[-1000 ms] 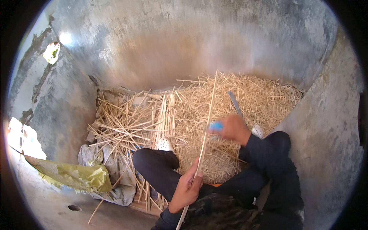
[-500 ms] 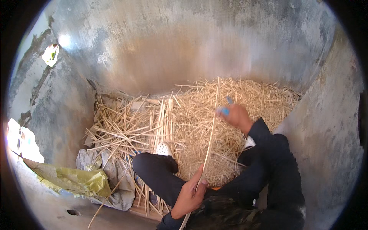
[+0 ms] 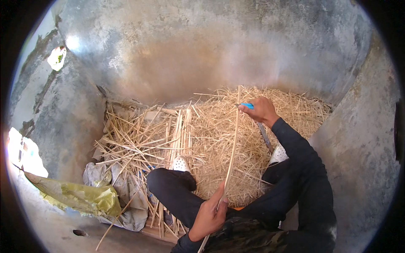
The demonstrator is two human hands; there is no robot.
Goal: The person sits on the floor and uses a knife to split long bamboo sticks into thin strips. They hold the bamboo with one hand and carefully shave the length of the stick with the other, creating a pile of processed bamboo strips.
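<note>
My left hand (image 3: 211, 215) is closed around the lower part of a long, pale split-bamboo strip (image 3: 233, 154), which slants up and away over my lap. Near the strip's far end, my right hand (image 3: 262, 110) grips a small knife (image 3: 248, 105) with a blue part at its grip and a dark tip. The thumb and the tip lie against the strip. Below that hand shows a narrow grey-brown piece (image 3: 265, 138); whether it belongs to the knife I cannot tell.
Thin shavings (image 3: 215, 168) heap up between my white clogs (image 3: 180, 163). Left of them lie scattered strips (image 3: 135, 143) and a straight bundle (image 3: 180, 133). Beyond are grey sacking (image 3: 137, 206) and a yellow sheet (image 3: 90, 196). Concrete walls (image 3: 190, 55) stand close around.
My right hand has moved up and away along the strip, and the knife has turned so its tip meets the strip. The left hand and the strip stay nearly where they were.
</note>
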